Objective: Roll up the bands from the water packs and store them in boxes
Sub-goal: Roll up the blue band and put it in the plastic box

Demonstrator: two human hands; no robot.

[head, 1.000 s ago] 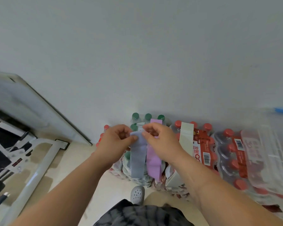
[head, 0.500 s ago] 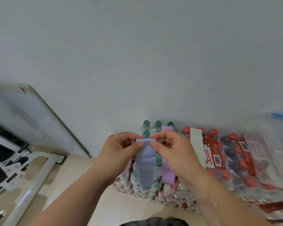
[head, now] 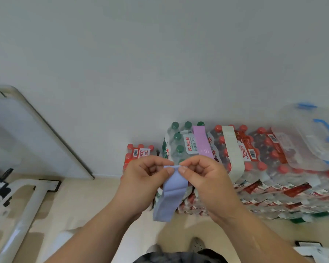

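A blue-grey band hangs down in front of the water packs, its top edge pinched between my left hand and my right hand. Both hands grip it with thumb and fingers, close together. Behind them, a purple band lies over a green-capped water pack. A pale cream band lies over a red-capped water pack. A clear plastic box with blue latches rests on the packs at the right.
More red-capped packs stand against the grey wall. A white board leans on the wall at the left, with a white metal frame on the floor. My shoes show at the bottom edge.
The blue-grey band has come free of the pack and now hangs from both hands, which have drawn back towards me. The view has shifted so the packs sit further right.
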